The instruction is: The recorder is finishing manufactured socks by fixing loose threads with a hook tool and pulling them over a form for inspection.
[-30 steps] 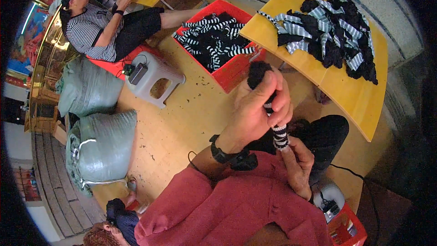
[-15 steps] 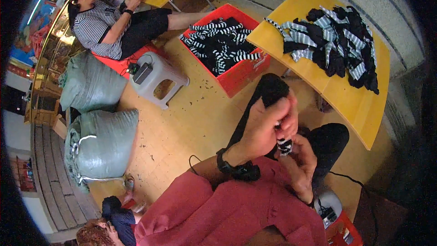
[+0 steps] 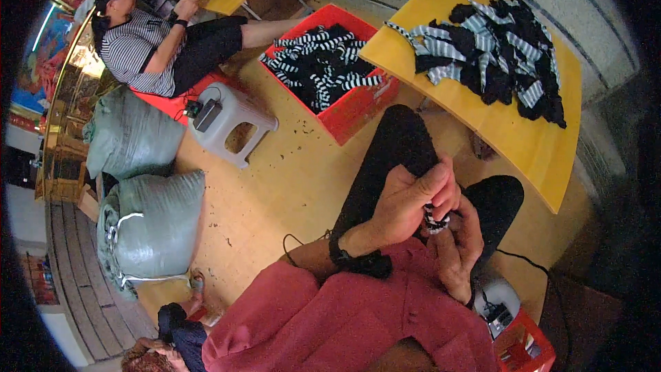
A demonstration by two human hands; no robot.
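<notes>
Over my lap, my two hands work close together on a small black-and-white striped knitted piece. My left hand, with a dark band at the wrist, has its fingers bent round the upper end of the piece. Lower down, my right hand closes on the same piece from the right, and the knit bunches in a ring by its fingers. Much of the piece is hidden between the hands.
A yellow table at right bears a heap of striped and black knitted pieces. Beside it stands a red bin filled with similar pieces. A grey stool, bulging grey-green sacks and a seated person are to the left.
The striped knit is bunched into a tighter ring between my hands, and my right fingers have come up around it. The whole view has shifted slightly.
</notes>
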